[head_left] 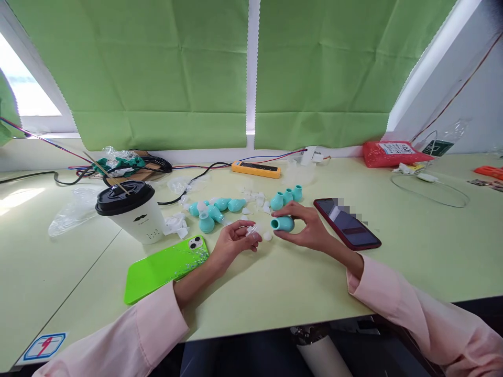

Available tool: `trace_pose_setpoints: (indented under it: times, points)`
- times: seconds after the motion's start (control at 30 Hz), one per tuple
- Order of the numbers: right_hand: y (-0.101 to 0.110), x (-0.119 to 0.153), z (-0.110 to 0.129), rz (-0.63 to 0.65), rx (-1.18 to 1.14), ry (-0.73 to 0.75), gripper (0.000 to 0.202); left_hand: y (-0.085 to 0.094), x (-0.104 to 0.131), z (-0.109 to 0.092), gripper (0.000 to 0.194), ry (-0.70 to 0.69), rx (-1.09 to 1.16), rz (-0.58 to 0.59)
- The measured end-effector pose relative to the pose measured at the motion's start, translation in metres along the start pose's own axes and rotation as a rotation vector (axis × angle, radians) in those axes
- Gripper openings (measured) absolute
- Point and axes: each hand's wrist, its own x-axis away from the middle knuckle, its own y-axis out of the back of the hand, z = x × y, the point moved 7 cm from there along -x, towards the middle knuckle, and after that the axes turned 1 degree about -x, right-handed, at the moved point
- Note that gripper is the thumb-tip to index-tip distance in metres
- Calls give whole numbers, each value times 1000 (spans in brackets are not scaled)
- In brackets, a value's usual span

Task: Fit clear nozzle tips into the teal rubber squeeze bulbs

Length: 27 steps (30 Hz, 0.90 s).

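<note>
My left hand point(236, 242) pinches a small clear plastic piece point(253, 230) just above the table. Between the thumb and fingers of my right hand point(308, 226) is a turquoise bulb-shaped piece point(285, 224), lying sideways with its round opening facing left. A small whitish disc point(268, 236) sits between the two hands. Behind my left hand lie several turquoise bulbs point(223, 204), and one upright bulb point(206, 222) carries a clear top. Three more turquoise bulbs point(288, 196) stand in a row behind my right hand. Small white pieces point(257, 199) are scattered between these groups.
A lidded paper cup point(143, 225) with sticks and a green phone case point(157, 267) are at left. A dark red-edged phone point(348, 224) lies right of my right hand. Farther back are a yellow power strip point(255, 169), cables, and a red package point(393, 153).
</note>
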Motion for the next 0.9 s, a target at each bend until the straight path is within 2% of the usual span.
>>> trace_pose_setpoints:
  times: [0.1,0.27,0.67,0.9]
  points:
    - [-9,2,4,35,38,113,24,2,0,0,33,-5,-47,-24]
    - [-20,5,5,132,46,172,24,1,1,1,34,29,-86,-7]
    - [-28,10,9,217,114,213,21,2,0,3,27,63,-171,10]
    - [-28,10,9,196,72,196,22,3,-1,2,29,59,-218,12]
